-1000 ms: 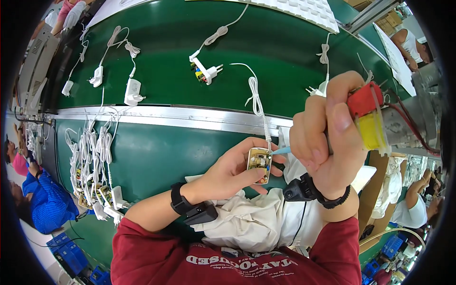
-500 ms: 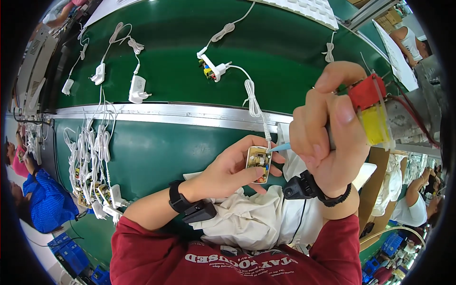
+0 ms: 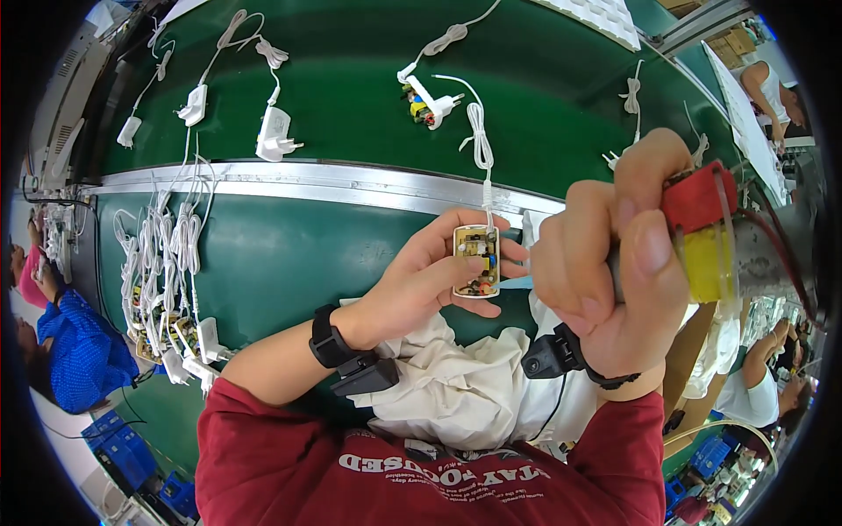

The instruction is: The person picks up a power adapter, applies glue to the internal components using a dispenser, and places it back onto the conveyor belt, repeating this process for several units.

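My left hand (image 3: pixel 428 273) holds a small white adapter housing (image 3: pixel 476 243) with its circuit board facing up. The thumb lies across the board and the fingers are underneath. A white cord (image 3: pixel 477 145) runs from the housing's far end onto the green belt. My right hand (image 3: pixel 605 272) is closed round a tool whose pale blue tapered tip (image 3: pixel 516 283) reaches the housing's near right edge; whether it touches cannot be seen. A red block (image 3: pixel 699 200) and a yellow band (image 3: pixel 709 263) on a grey cylinder show beside the right fingers; how they join the tool is hidden.
A metal rail (image 3: pixel 289 182) separates the worktable from the belt, where several white adapters (image 3: pixel 275 136) and an open one (image 3: pixel 424 101) lie. Corded adapters (image 3: pixel 180 263) are heaped at left. White cloth (image 3: pixel 456 377) covers my lap. People sit on both sides.
The blue tip has moved from the housing's cord end down to its near right edge. The housing has moved slightly away from me. Things on the belt appear further right.
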A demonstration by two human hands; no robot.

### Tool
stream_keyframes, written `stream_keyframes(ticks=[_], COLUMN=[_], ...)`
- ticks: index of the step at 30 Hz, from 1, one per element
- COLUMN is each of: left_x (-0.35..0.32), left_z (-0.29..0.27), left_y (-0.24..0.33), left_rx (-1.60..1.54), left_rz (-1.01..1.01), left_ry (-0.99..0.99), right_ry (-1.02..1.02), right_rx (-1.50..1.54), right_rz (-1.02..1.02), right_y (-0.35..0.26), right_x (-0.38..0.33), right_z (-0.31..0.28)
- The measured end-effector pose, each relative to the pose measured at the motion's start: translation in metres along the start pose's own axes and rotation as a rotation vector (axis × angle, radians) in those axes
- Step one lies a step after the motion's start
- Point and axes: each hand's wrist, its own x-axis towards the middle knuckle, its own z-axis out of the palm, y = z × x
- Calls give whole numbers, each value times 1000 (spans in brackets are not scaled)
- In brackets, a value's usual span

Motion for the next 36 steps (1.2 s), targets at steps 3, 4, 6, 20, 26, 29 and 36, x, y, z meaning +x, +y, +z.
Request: stream_keyframes(ticks=[3, 4, 6, 20, 26, 29, 36], left_x=[-2, -2, -1, -6, -9, -10, -8], left_z=[-1, -2, -5, -3, -8, -10, -1], left_y=[-1, -1, -2, -4, -9, -11, -5], left_rx=[-54, -57, -45, -240, -369, -390, -422], left_rz=[-42, -43, -43, -43, -50, -45, -40], left_ry=[14, 15, 1, -88, -168, -178, -184], right_ry=[-23, -38, -67, -38, -23, -64, -82], right_rx=[-11, -18, -32, -32, -32, -30, 5], right_rz=[23, 10, -16, -8, -12, -14, 1], right_y=[2, 3, 4, 7, 8, 9, 0], right_x=[-1, -1, -2, -9, -11, -10, -9], right_z=[-4, -4, -5, 7, 10, 6, 5])
